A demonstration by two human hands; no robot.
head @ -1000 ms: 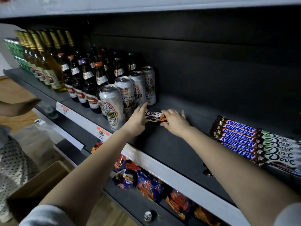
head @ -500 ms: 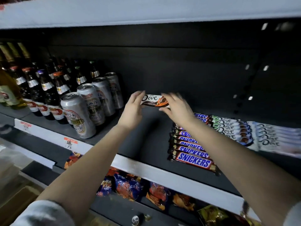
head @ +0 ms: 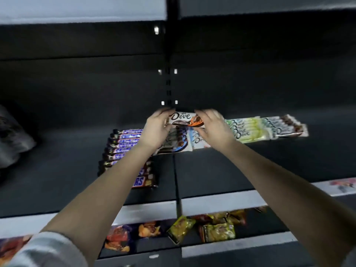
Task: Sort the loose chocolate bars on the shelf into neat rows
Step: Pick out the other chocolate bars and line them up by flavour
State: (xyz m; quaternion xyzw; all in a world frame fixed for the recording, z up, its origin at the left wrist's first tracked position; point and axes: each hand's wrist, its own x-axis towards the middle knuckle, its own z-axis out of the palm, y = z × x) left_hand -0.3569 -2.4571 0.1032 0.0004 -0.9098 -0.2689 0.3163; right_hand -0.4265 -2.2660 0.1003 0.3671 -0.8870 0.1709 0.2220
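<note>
Here, a brown Dove bar (head: 184,118) is pinched at its ends by the curled fingers of the left hand (head: 157,130) and the right hand (head: 212,128). It is held above the pale Dove rows (head: 248,130) on the shelf (head: 57,180), with the Snickers bars (head: 123,149) ranged just to the left.

Brown-orange Dove bar (head: 185,120), blue-lettered Snickers bars (head: 125,143)
</note>
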